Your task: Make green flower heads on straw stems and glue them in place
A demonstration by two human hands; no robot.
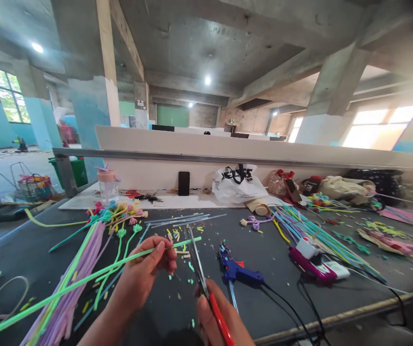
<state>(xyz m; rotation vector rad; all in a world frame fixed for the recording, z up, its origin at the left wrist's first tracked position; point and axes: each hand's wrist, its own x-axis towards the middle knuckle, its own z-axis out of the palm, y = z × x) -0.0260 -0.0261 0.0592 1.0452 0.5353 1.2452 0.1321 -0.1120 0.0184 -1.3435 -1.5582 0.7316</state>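
My left hand (147,269) pinches a long light-green fuzzy stem (94,275) near its far end; the stem runs down to the lower left edge. In my right hand (219,312) are red-handled scissors (202,276), their blades pointing away from me. The blades meet the green stem close to its tip; whether they are cutting into it I cannot tell. Small green and yellow cut bits (191,265) lie on the dark table (264,307) around the blades. A blue hot glue gun (241,271) rests just right of the scissors.
Purple and green stems (84,283) lie bundled at left, beneath knotted coloured pieces (120,211). Clear glue sticks (188,219) lie behind my hands. A phone (184,183), a bottle (107,185) and a white bag (237,184) stand along the back. At right are a purple power strip (312,266), cords and blue stems (310,235).
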